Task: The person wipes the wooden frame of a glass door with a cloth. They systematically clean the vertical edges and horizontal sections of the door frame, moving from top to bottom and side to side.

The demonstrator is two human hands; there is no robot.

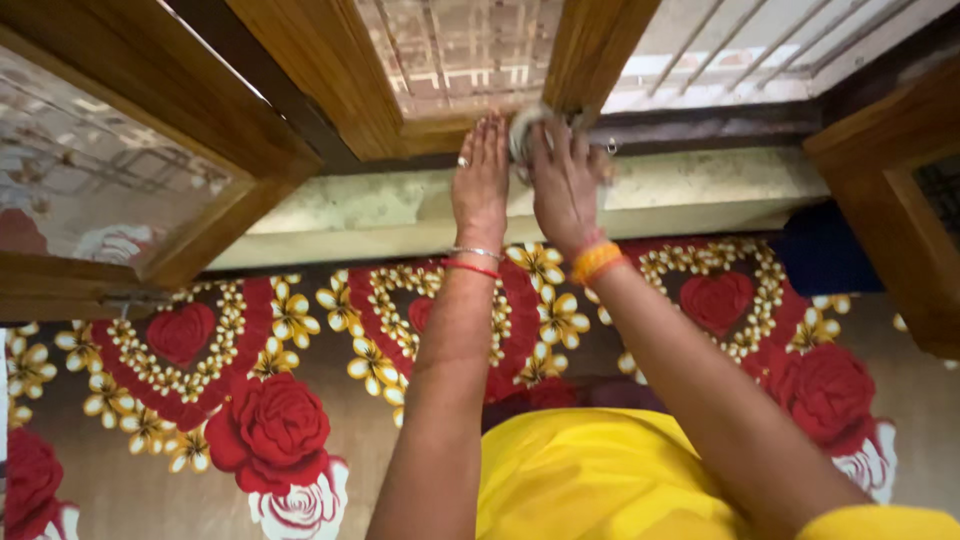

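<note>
Both arms reach up to a wooden window frame [330,70] with frosted patterned glass. My left hand [481,180] lies flat with fingers together against the bottom rail of the middle pane, a ring on one finger and red and silver bangles at the wrist. My right hand [563,185], with orange and red thread at the wrist, is closed on a crumpled pale cloth [525,128] pressed to the foot of the wooden upright [590,50].
An open window shutter [150,160] swings inward at the left, another wooden shutter [900,190] stands at the right. A pale stone sill [400,215] runs below the frame. Under it lies a bedsheet [270,400] with red roses and hearts. Metal bars [760,40] show outside.
</note>
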